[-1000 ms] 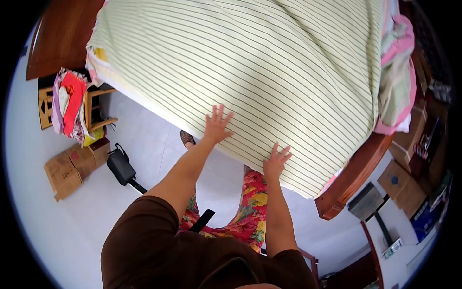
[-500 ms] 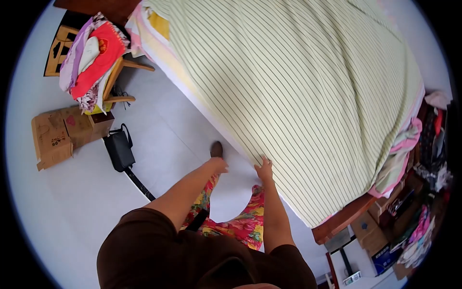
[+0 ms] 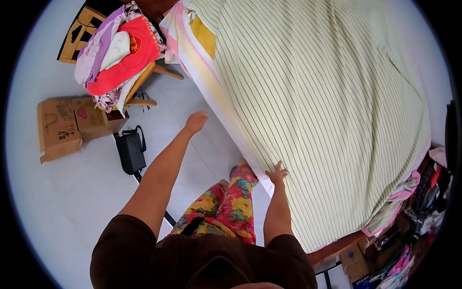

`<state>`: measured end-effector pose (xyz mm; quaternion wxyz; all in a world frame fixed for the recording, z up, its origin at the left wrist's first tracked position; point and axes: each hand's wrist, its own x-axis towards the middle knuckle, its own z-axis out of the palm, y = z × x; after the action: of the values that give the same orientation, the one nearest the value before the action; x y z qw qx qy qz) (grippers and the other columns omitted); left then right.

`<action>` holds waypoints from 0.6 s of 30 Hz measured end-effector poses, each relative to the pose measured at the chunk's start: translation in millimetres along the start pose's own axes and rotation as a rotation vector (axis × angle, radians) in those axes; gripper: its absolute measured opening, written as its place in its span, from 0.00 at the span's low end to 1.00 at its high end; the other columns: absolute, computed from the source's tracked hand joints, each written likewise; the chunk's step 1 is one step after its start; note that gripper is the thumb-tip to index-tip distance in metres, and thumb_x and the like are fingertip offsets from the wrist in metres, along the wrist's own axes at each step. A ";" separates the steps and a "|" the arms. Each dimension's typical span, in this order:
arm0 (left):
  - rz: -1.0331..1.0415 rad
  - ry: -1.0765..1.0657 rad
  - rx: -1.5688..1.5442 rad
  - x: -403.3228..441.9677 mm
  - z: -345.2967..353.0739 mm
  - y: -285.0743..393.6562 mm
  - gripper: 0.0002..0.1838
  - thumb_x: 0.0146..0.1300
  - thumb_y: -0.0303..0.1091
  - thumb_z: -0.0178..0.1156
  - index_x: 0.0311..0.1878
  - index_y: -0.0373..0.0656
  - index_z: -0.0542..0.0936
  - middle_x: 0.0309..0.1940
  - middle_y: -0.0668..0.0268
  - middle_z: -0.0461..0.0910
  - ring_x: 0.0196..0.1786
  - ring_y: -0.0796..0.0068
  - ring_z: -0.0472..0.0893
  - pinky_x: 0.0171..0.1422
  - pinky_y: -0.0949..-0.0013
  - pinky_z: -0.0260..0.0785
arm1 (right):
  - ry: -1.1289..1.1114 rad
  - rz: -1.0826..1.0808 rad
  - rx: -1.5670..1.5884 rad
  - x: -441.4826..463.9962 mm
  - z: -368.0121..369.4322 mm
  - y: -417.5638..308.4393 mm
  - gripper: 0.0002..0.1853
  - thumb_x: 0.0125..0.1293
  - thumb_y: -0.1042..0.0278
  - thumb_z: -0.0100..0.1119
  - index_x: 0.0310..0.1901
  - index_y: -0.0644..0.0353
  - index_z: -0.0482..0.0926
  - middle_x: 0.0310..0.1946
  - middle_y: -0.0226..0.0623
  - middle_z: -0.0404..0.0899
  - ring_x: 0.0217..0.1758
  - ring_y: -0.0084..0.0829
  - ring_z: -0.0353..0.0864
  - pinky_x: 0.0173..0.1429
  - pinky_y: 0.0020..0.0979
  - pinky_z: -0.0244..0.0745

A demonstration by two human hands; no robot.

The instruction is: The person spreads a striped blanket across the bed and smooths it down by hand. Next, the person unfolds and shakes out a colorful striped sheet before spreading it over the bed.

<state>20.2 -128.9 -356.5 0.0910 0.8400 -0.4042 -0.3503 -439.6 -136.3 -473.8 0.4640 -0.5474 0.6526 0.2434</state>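
Observation:
My right hand (image 3: 277,174) lies on the edge of the bed, fingers spread over a pale green striped sheet (image 3: 308,120). Beneath that sheet, a pink, white and yellow layer (image 3: 219,94) shows along the near side of the mattress. Out over the floor, my left hand (image 3: 196,122) hangs apart from the bed, with nothing visible in it. Its fingers are foreshortened and blurred, so their pose is unclear. Creases run across the far part of the sheet.
A wooden chair (image 3: 166,72) bears a pile of folded cloths (image 3: 115,53). By the wall are cardboard boxes (image 3: 60,126) and a black bag (image 3: 131,151). Clothes and boxes crowd the area beyond the wooden bed frame (image 3: 337,250) at lower right.
I have stepped along the bedside towards the chair. My left hand has swung forward and away from my legs. My right hand has shifted further onto the striped sheet.

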 end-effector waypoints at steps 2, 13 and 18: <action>0.071 -0.077 0.011 16.0 -1.0 14.2 0.21 0.61 0.47 0.47 0.51 0.44 0.74 0.48 0.57 0.76 0.52 0.57 0.73 0.58 0.63 0.63 | 0.046 0.033 0.028 -2.4 7.2 -2.9 0.63 0.40 0.46 0.70 0.67 0.37 0.28 0.61 0.78 0.29 0.65 0.73 0.26 0.65 0.59 0.36; -0.020 -0.177 0.018 146.1 -55.6 11.5 0.21 0.62 0.46 0.47 0.50 0.42 0.75 0.48 0.57 0.76 0.52 0.57 0.73 0.57 0.63 0.63 | -0.042 0.003 -0.346 6.1 -57.2 -63.6 0.35 0.50 0.57 0.64 0.58 0.56 0.61 0.48 0.48 0.73 0.50 0.45 0.75 0.50 0.40 0.73; -0.126 -0.026 -0.235 224.1 -105.0 19.6 0.22 0.62 0.46 0.48 0.50 0.38 0.74 0.48 0.56 0.76 0.52 0.60 0.74 0.56 0.66 0.64 | 0.039 -0.153 -0.283 18.8 -56.2 -148.1 0.31 0.50 0.58 0.64 0.54 0.58 0.63 0.49 0.47 0.71 0.49 0.46 0.75 0.49 0.42 0.72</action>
<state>173.5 -321.9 -385.8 0.1613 0.8427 -0.3080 -0.4111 -318.8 -233.6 -436.7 0.3866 -0.6600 0.5770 0.2863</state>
